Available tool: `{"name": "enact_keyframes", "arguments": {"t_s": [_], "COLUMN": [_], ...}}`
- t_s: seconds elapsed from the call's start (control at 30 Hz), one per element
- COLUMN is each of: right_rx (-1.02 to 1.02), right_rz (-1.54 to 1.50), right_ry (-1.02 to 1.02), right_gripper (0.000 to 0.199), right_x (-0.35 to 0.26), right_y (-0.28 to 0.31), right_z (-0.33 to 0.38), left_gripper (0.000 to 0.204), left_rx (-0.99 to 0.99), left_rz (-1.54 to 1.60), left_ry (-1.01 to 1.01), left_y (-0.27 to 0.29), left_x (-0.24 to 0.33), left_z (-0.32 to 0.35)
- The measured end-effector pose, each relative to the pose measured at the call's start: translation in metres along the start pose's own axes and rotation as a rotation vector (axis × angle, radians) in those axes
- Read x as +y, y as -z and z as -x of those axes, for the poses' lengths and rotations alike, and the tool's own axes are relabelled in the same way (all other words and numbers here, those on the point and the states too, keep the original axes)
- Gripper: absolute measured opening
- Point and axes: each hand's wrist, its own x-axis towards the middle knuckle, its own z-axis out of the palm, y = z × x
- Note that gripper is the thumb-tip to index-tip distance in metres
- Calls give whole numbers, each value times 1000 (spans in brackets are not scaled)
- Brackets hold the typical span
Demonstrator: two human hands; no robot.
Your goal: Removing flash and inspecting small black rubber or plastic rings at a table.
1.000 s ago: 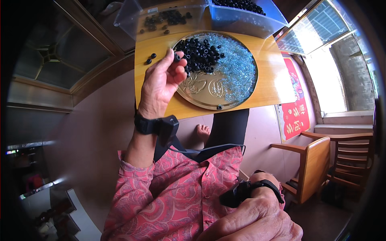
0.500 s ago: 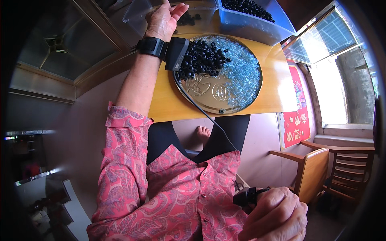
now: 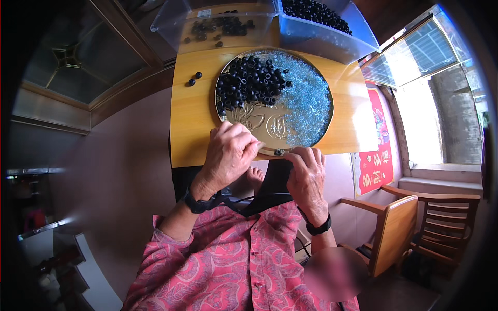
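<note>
While both hands sit at the near edge of the desk [image 3: 193, 116], a round gold tray [image 3: 267, 115] lies across its middle, its near rim close to that edge. Left of centre, the left hand [image 3: 227, 154] overlaps the tray's near-left rim with its fingers bent in toward the thumb, narrow; whether anything is held between them cannot be told. Right of it, the right hand [image 3: 307, 180] has its fingers curled at the near edge, and its grip cannot be made out either. Between them, a small black piece [image 3: 278, 152] is on the tray's near rim. Black beads [image 3: 249, 82] heap over the tray's far-left part, and clear bluish beads [image 3: 310, 96] spread along its right side. Two loose black beads [image 3: 191, 82] lie by the desk's left edge. At the far edge stand two plastic bins [image 3: 327, 39], both containing black beads.
</note>
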Motion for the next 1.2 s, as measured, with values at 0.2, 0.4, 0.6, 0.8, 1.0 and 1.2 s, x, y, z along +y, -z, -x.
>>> {"name": "enact_keyframes", "arguments": {"t_s": [0.2, 0.4, 0.6, 0.8, 1.0, 1.2], "right_rx": [-83, -14, 135, 116, 28, -37], "right_rz": [168, 53, 27, 27, 59, 84], "right_ry": [-4, 30, -77, -20, 16, 70], "right_gripper": [38, 41, 25, 24, 28, 26], "right_x": [-3, -8, 1, -4, -15, -15], "right_y": [-11, -21, -24, -25, -24, -21], "right_z": [-8, -11, -1, -2, -7, -11], "left_gripper": [6, 4, 3, 7, 24, 17], "left_rx": [-73, 77, 157, 190, 183, 184], "left_rz": [-149, -122, -128, -186, -284, -328], "left_ry": [-53, -17, 33, 39, 102, 98], "left_y": [-20, -33, -33, -32, -36, -42], "left_x": [12, 5, 4, 5, -5, -22], "left_z": [17, 19, 20, 7, -12, -22]}}
